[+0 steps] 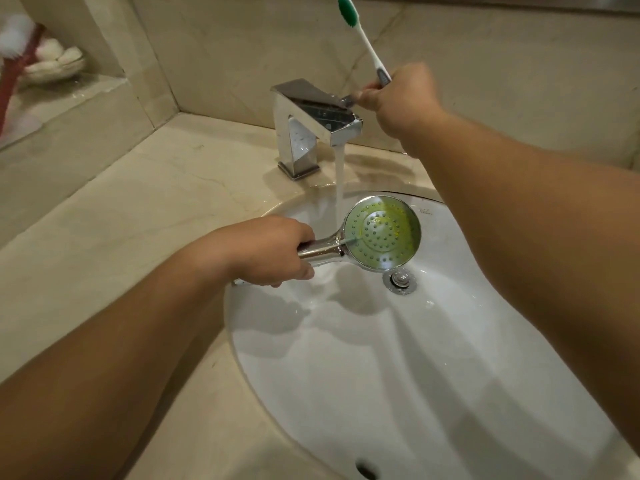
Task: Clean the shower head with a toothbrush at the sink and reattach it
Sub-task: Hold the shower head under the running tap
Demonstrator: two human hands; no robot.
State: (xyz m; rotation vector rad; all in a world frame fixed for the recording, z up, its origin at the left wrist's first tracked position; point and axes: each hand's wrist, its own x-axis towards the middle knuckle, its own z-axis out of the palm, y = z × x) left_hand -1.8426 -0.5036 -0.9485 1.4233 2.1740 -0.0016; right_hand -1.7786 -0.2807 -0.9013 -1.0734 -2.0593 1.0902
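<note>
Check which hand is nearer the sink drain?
Left. The left hand grips the shower head handle just left of the drain; the right hand is up at the faucet, holding the toothbrush.

You are holding a white toothbrush (367,43) with green bristles and a grey grip; you are looking at a chrome shower head (381,232) whose face is showing yellow-green, dotted with rings of small grey holes; the sink (398,358) is showing plain white, with a silver drain (401,280); the faucet (311,124) is gleaming mirror chrome; the counter (138,202) is showing beige marble with faint brown veins.
</note>
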